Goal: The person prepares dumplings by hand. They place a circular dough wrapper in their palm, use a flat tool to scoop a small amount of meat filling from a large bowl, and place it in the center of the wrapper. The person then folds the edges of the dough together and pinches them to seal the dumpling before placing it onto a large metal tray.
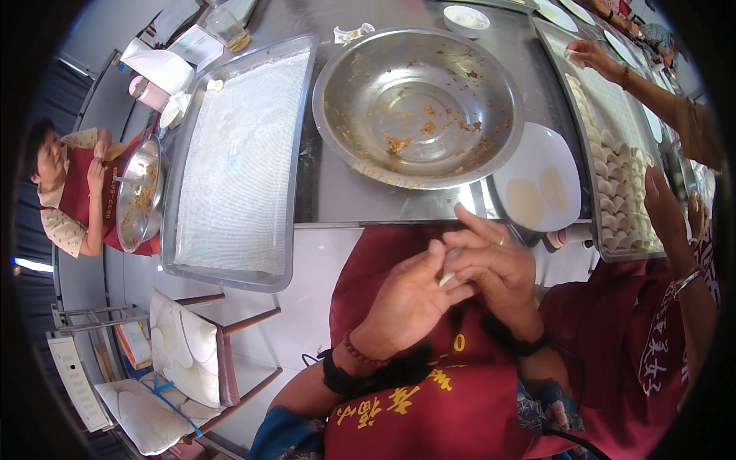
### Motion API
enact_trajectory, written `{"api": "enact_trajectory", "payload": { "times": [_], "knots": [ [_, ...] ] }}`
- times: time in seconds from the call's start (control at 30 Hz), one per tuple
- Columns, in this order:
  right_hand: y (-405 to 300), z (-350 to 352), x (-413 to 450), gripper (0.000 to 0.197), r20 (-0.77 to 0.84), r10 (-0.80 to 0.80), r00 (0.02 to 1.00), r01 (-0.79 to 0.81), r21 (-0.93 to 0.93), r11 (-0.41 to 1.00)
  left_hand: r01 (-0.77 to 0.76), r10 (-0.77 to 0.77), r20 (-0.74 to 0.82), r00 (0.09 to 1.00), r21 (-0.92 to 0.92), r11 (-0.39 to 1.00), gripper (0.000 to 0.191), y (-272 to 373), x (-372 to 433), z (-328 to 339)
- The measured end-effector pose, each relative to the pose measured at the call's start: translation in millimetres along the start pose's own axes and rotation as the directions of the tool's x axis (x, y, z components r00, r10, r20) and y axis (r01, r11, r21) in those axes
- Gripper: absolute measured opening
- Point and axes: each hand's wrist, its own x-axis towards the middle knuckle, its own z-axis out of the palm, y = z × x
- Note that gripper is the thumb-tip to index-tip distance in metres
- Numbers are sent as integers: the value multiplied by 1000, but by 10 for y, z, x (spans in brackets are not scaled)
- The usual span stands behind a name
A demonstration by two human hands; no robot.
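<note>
My left hand (405, 302) and my right hand (497, 264) meet in front of the apron, both closed around a small dumpling (446, 279). Only a pale tip of its dough shows; fingers hide the rest. Just beyond my hands is a large steel bowl (422, 109) with bits of brown filling stuck to its inside. Two round dough wrappers (524, 204) lie on a white plate (552, 138) to the right of the bowl. A steel tray (241, 172) lined with white mesh stands on the left, bearing one small dumpling (215, 85) near its far corner.
On the right, another tray (601, 256) holds rows of dumplings (618, 190), with a co-worker's hands (598, 60) over it. Another person (75, 190) works by a filling bowl (138, 195) at far left. A cushioned chair (184, 356) stands at lower left. A white bowl (466, 22) sits farther back.
</note>
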Motion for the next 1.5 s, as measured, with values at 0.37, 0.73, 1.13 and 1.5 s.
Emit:
{"api": "enact_trajectory", "payload": {
  "times": [0.37, 0.73, 1.13, 1.5],
  "knots": [
    [-59, -30, 69, 30, 35, -152, 988, 156, -215, 964, -30, 29, -14, 999, -73, 997, 26, -40, 21, 15],
    [-107, -21, 87, 36, -7, -214, 977, 200, -330, 922, -29, 24, -47, 999, -114, 993, 29, 13, 26, 60],
    [-113, -13, 69, 42, -62, -290, 955, 237, -429, 872, -29, 30, 0, 1000, -171, 985, 42, 47, 30, 97],
    [-69, 31, 29, 19, -155, -312, 937, 243, -350, 905, -79, 118, 114, 986, -299, 951, 46, -60, 114, -46]
  ]
}}
